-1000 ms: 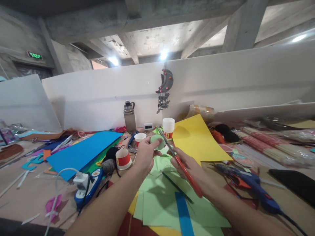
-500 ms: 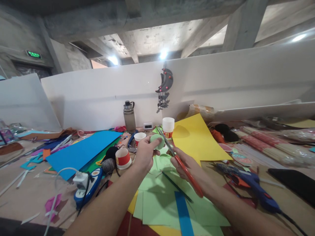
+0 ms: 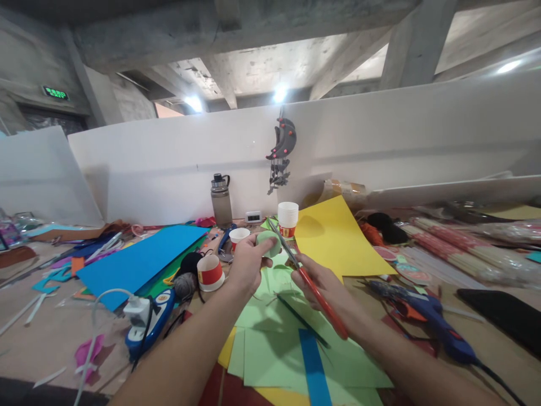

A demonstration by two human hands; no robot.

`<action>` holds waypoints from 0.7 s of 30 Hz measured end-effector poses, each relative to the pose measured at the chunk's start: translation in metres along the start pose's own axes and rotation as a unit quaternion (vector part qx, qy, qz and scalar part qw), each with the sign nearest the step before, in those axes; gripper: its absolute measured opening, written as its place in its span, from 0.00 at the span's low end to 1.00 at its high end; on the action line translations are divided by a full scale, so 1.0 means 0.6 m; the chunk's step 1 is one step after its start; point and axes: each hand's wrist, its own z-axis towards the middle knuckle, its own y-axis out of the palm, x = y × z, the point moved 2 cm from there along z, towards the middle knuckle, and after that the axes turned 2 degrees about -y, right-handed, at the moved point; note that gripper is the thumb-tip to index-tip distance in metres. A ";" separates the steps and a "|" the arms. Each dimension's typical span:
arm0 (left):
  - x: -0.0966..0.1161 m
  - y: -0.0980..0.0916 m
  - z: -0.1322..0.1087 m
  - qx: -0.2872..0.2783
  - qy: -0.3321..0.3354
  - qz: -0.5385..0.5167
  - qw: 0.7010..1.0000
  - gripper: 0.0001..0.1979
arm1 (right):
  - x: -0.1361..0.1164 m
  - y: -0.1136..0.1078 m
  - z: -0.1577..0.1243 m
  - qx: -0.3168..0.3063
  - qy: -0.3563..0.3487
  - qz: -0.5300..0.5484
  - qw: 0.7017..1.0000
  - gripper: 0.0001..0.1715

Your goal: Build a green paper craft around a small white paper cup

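Between thumb and fingers, my left hand (image 3: 248, 262) pinches a round light green paper piece (image 3: 267, 242). My right hand (image 3: 316, 285) is closed around the red handles of a pair of scissors (image 3: 319, 299). The scissor blades point up and away, right beside the green piece's right edge; whether they touch it I cannot tell. Below both hands lie light green paper sheets (image 3: 270, 358), with a dark pencil-like stick (image 3: 302, 320) and a blue paper strip (image 3: 315, 366) on top.
Left are a red-and-white paper cup (image 3: 210, 273), blue sheet (image 3: 143, 262) and power strip (image 3: 150, 327). Behind stand stacked cups (image 3: 288, 214) and a bottle (image 3: 221, 200). Right are a yellow sheet (image 3: 342, 242), glue gun (image 3: 439, 327), dark flat object (image 3: 502, 316) and wrapped sticks (image 3: 456, 248).
The whole view shifts very slightly. Both hands keep nearly the same pose, with the green piece and scissors held as before.
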 end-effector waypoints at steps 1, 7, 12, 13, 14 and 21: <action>0.000 -0.001 0.001 -0.003 -0.001 0.002 1.000 0.16 | 0.001 0.000 0.000 -0.002 0.003 -0.004 1.000 0.19; -0.001 -0.008 0.007 -0.018 0.010 0.019 1.000 0.15 | 0.000 0.000 0.001 -0.002 0.006 -0.003 1.000 0.19; 0.000 -0.008 0.008 -0.011 0.026 0.021 0.999 0.16 | -0.003 0.000 0.000 -0.011 0.021 -0.005 1.000 0.20; 0.000 -0.008 0.008 -0.006 0.026 0.019 0.999 0.16 | -0.003 0.000 0.000 -0.013 0.025 -0.005 1.000 0.21; 0.001 -0.007 0.008 -0.002 0.026 0.014 1.000 0.17 | -0.004 0.000 -0.001 -0.014 0.026 -0.004 1.000 0.21; 0.002 -0.005 0.006 0.004 0.007 -0.032 0.999 0.17 | -0.001 0.000 -0.002 -0.013 0.017 0.013 1.000 0.20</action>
